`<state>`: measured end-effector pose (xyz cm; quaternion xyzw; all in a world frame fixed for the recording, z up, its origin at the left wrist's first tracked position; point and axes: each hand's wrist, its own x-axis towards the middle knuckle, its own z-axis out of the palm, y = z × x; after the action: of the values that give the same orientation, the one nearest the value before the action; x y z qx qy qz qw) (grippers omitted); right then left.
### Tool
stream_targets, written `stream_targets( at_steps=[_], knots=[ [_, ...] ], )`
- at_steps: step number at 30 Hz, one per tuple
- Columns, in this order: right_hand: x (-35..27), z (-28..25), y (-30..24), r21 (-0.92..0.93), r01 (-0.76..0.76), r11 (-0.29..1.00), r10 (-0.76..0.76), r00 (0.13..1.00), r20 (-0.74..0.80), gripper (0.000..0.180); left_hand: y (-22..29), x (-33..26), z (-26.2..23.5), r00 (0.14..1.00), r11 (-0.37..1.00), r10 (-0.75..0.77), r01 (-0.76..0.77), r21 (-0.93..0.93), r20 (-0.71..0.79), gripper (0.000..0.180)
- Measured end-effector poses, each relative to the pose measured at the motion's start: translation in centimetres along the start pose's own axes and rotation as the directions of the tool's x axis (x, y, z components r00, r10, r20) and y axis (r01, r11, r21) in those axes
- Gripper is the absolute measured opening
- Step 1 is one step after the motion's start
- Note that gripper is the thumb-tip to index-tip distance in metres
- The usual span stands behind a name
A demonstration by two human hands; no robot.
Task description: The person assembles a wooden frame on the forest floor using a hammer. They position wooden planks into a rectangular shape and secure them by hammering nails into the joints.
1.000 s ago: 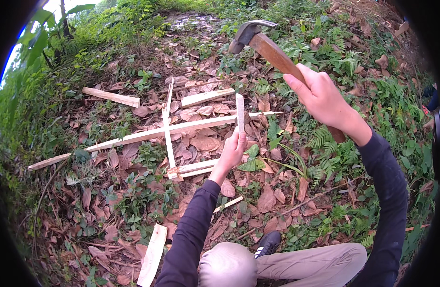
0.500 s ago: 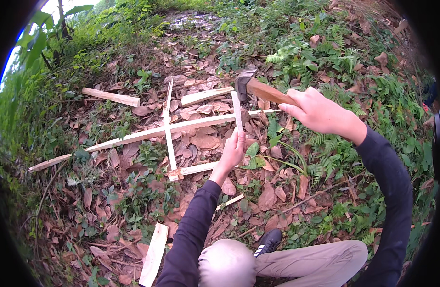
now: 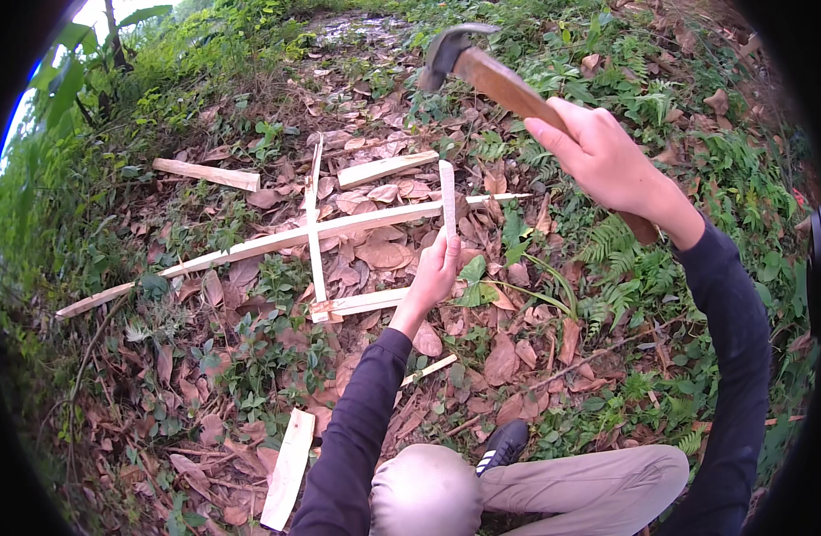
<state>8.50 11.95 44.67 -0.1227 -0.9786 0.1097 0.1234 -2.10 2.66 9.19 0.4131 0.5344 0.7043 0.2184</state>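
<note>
Leaf-strewn ground (image 3: 384, 255) spreads out, with a long pale pole (image 3: 268, 243) lying across it. A claw hammer (image 3: 507, 87) is up in the air, its wooden handle wrapped in the right hand (image 3: 603, 165); well apart, the left hand (image 3: 435, 272) clamps the lower end of a short pale stick (image 3: 447, 196), nearly upright, its free top below the hammer's head

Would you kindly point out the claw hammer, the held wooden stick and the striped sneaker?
Claw hammer (image 3: 509, 87), head view: its wooden handle.
Held wooden stick (image 3: 448, 198), head view: its middle.
Striped sneaker (image 3: 509, 437), head view: its dark upper.
</note>
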Motion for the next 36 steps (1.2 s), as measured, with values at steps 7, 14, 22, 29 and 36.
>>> stream_targets(
  at_steps=[7,14,22,29,36],
  knots=[
    [-0.8,0.6,1.5,-0.109,0.039,0.993,-0.017,0.981,0.192,0.041,0.9,0.1,-0.1,0.996,0.992,-0.074,0.079,-0.098,0.056,0.034],
    [-0.9,0.4,-0.3,-0.042,-0.114,0.993,0.121,0.940,0.318,0.045,0.8,0.1,-0.3,0.997,0.993,-0.059,0.064,-0.097,0.054,0.034],
    [-1.4,0.4,0.4,-0.025,-0.086,0.996,0.089,0.990,0.111,0.046,0.9,0.4,-0.7,0.995,0.989,-0.086,0.091,-0.114,0.052,0.033],
    [-3.8,0.1,1.9,0.046,-0.141,0.989,0.139,0.989,0.046,0.040,2.4,0.2,-0.8,0.996,0.996,-0.037,0.030,0.090,0.076,0.031],
    [-7.1,2.7,3.2,0.247,-0.223,0.943,0.218,0.975,0.046,0.036,2.1,-1.0,0.3,0.989,0.977,-0.128,0.113,0.182,0.069,0.031]
  ],
)
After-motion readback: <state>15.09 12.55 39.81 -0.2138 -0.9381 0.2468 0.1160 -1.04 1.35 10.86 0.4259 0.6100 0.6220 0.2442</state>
